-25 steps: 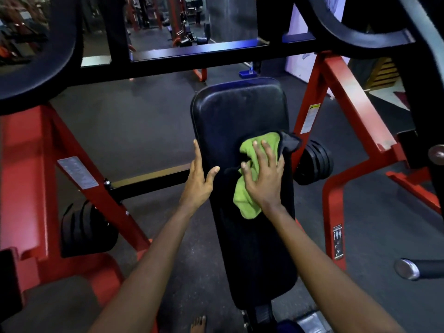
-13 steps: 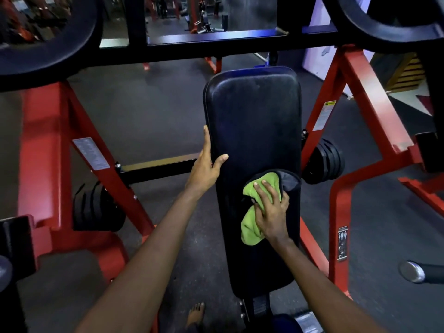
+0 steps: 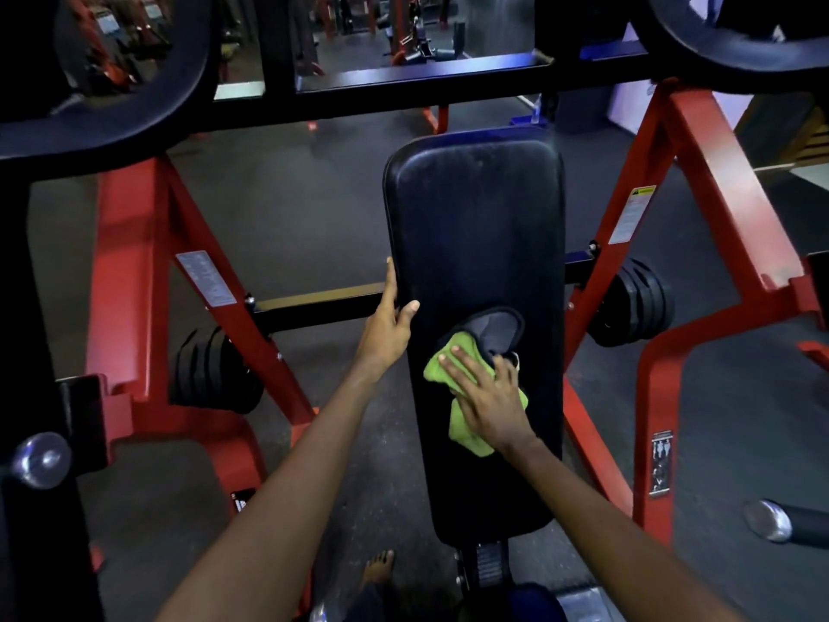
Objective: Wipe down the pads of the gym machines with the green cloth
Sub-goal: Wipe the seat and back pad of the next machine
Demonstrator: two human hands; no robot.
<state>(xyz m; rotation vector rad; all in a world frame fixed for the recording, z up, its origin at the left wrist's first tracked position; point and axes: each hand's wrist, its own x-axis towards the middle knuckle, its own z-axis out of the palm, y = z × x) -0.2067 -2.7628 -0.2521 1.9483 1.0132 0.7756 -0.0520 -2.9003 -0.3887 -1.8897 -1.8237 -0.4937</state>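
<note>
A long black back pad of a red-framed gym machine runs down the middle of the view. The green cloth, bunched with a dark grey fold at its upper edge, lies on the pad's lower half. My right hand presses flat on the cloth with fingers spread and pointing up-left. Fingers straight, my left hand rests along the pad's left edge, its thumb lying on the pad face.
Red frame legs stand on both sides with stacks of black weight plates on their pegs. A black crossbar and curved padded arms hang overhead. Chrome-tipped handles stick out at lower right and lower left. A bare foot stands on the dark floor.
My right hand has slid the cloth down the pad from its middle, then shifted it slightly left. My left hand has stayed on the pad's left edge.
</note>
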